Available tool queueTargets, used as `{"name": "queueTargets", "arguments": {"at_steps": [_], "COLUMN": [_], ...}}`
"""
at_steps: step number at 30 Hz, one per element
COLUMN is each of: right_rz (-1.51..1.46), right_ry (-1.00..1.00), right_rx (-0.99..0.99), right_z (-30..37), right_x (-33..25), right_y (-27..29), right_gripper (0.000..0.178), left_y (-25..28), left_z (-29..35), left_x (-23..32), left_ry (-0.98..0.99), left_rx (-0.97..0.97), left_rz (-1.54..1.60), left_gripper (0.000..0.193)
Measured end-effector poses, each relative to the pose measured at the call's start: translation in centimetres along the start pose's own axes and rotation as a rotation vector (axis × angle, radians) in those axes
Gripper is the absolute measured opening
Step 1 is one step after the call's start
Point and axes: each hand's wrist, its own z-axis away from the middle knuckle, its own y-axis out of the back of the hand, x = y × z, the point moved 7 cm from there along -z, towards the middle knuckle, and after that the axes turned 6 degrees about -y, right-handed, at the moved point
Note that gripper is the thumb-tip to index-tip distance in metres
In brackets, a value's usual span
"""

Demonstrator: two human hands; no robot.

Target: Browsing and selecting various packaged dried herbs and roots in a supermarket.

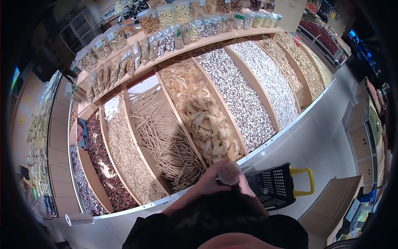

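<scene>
Close to my body, at the front edge of the display, both hands are closed around a clear round container (pixel 229 172). My left hand (pixel 208 181) wraps its left side, fingers curled over the far edge. On the opposite side is my right hand (pixel 245 187), its fingers partly hidden by the container. What is inside the container I cannot make out. Just beyond it lies a bin of pale dried slices (pixel 207 116). Thin brown dried sticks (pixel 161 128) fill the bin to the left of that.
Wooden dividers (pixel 257 85) separate several bins, among them one of black-and-white pieces (pixel 236 95) and one of dark red pieces (pixel 107 166). Packed bags and jars (pixel 166 16) line a shelf behind. A black shopping basket (pixel 273 186) with a yellow handle (pixel 311 182) stands at my right.
</scene>
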Motion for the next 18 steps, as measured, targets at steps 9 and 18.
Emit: {"name": "queueTargets", "arguments": {"at_steps": [9,18], "right_rz": [0.083,0.113], "right_ry": [0.011,-0.049], "right_rx": [0.117,0.21], "right_z": [1.5,0.7], "right_x": [-3.6,-2.4], "right_y": [-3.2,-0.5], "right_gripper": [0.077,0.059], "left_y": [12.7,42.3], "left_z": [-1.4,-13.2], "left_x": [0.0,12.1], "left_ry": [0.034,-0.254], "left_rx": [0.25,0.859], "left_rz": [-0.05,-0.833], "left_gripper": [0.099,0.089]}}
